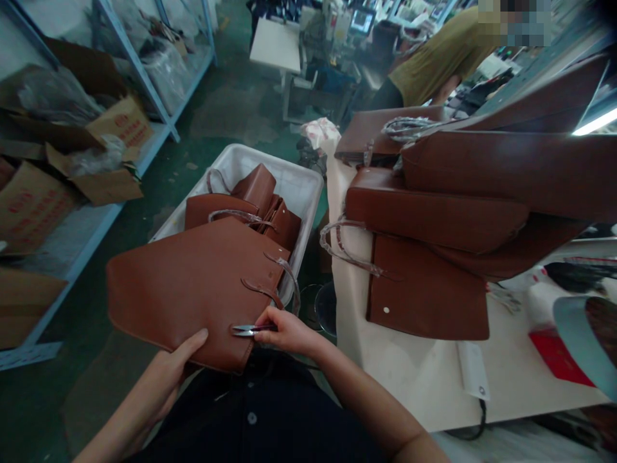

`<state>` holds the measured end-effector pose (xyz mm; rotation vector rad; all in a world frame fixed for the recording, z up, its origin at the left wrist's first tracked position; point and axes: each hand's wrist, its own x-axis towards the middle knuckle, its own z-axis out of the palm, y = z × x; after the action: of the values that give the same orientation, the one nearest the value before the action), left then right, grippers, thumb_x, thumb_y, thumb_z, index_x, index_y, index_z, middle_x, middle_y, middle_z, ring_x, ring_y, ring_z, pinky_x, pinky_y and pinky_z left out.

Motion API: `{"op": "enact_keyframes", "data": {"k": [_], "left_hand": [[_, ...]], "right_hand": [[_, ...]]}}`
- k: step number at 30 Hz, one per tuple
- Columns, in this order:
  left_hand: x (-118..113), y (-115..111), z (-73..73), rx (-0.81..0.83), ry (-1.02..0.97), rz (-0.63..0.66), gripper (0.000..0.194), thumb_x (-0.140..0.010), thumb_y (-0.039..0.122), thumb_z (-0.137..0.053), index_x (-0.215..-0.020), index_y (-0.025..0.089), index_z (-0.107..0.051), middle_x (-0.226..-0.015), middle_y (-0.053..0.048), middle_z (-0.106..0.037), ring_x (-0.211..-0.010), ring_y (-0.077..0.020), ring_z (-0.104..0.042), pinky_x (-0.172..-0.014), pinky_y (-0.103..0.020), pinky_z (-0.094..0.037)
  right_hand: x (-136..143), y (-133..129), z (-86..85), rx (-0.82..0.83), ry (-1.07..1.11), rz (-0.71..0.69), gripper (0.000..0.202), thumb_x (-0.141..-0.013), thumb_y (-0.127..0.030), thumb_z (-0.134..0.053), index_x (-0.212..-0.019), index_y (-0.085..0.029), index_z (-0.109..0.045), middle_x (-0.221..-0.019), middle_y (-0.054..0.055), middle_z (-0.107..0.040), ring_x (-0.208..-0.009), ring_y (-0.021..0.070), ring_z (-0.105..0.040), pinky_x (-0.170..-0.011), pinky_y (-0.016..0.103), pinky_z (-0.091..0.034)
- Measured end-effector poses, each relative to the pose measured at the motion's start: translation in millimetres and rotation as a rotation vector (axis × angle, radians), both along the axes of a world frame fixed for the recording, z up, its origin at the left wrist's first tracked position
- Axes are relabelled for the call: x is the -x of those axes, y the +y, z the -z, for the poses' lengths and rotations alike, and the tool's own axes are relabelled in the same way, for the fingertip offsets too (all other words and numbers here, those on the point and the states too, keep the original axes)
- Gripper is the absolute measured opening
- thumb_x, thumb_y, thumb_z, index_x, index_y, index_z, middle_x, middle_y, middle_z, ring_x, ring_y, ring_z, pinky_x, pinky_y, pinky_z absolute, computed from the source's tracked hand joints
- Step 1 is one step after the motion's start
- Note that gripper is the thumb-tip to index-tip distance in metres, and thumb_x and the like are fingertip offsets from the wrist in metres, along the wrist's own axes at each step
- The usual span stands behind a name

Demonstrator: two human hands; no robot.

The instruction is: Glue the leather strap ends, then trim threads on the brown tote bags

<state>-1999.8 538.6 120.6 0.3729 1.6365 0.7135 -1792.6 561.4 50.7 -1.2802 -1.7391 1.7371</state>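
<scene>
- Nearest my head view: left hand gripping the near edge of the brown bag, thumb flat on the upper face, other fingers mostly hidden beneath.
- Right hand closed round small metal snips, tips pointing left over the bag's face, close to its near edge. Contact of tips with leather: I cannot tell.
- Bag lies flat side up before the dark shirt, overlapping the near part of the crate; its strap is on the right side, partly in clear wrap.
- To my right, table: white box with black cord, and beyond it a pile of brown bags.
- White crate past the bag, holding more bags.
- Left, blue-framed shelf with open cartons.
- Farther off, I note a co-worker in a mustard top, bending, and a pale worktop.
</scene>
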Motion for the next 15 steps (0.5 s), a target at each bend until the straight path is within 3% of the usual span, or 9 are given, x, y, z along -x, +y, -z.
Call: {"op": "enact_keyframes", "data": {"k": [4, 10, 15], "left_hand": [[-1.4, 3.5, -1.8, -0.014, 0.001, 0.001, 0.055, -0.074, 0.026, -0.066, -0.126, 0.026, -0.046, -0.136, -0.005, -0.049, -0.118, -0.0271, -0.05, -0.081, -0.032, -0.055], [6.4, 12.2, -7.7, 0.007, 0.001, -0.023, 0.055, -0.075, 0.02, -0.065, -0.126, 0.02, -0.046, -0.134, -0.009, -0.051, -0.112, -0.0268, -0.056, -0.087, -0.04, -0.051], [9.7, 15.8, -0.9, 0.021, 0.046, -0.053, 0.052, -0.076, 0.015, -0.062, -0.125, 0.022, -0.047, -0.13, -0.007, -0.055, -0.111, -0.0258, -0.056, -0.082, -0.039, -0.054]], "right_hand": [[0.1, 5.9, 0.3, 0.007, 0.038, 0.005, 0.015, -0.074, -0.03, -0.067, -0.078, -0.02, -0.056, -0.07, -0.004, -0.056, -0.065, 0.0106, -0.052, -0.061, 0.023, -0.039], [-14.7, 21.7, 7.8, 0.24, 0.307, 0.298, 0.029, -0.073, -0.044, -0.065, -0.077, -0.019, -0.049, -0.063, -0.007, -0.048, -0.055, 0.0076, -0.042, -0.055, 0.021, -0.035], [-16.9, 18.5, 4.1, 0.233, 0.257, 0.115, 0.029, -0.071, -0.041, -0.067, -0.08, -0.019, -0.052, -0.067, -0.005, -0.05, -0.058, 0.0082, -0.044, -0.054, 0.021, -0.034]]}}
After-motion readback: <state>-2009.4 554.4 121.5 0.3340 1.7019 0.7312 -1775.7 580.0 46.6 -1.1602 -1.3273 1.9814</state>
